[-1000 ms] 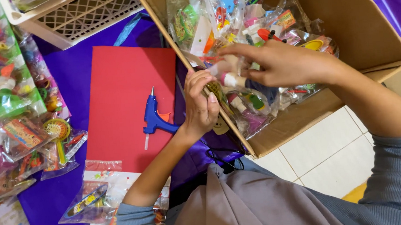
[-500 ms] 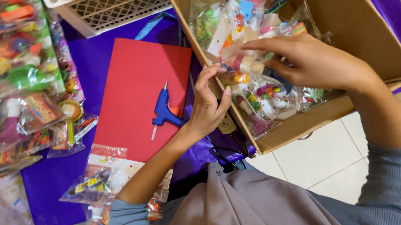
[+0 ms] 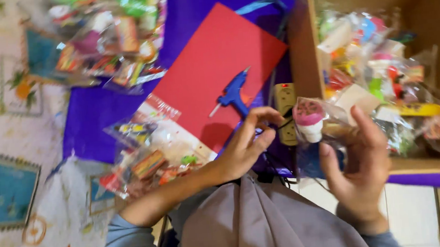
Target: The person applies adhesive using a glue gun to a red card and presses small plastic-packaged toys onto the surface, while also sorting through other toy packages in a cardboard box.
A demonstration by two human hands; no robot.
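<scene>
The right hand (image 3: 360, 168) grips a clear bag (image 3: 328, 126) holding a pink-topped toy (image 3: 308, 118), while the left hand (image 3: 247, 145) pinches its edge.

Left hand (image 3: 247, 145) raised, fingers curled, thumb and forefinger pinched — right hand (image 3: 360, 168) upright, palm inward, fingers half-closed in a grip.

Blue plastic glue gun (image 3: 234, 92) lying on a flat red paper sheet (image 3: 216, 67), purple cloth (image 3: 95, 114) under it, clear bags of colourful small toys (image 3: 105, 36) nearby, brown cardboard box (image 3: 304, 40), beige power strip (image 3: 285, 111)
</scene>
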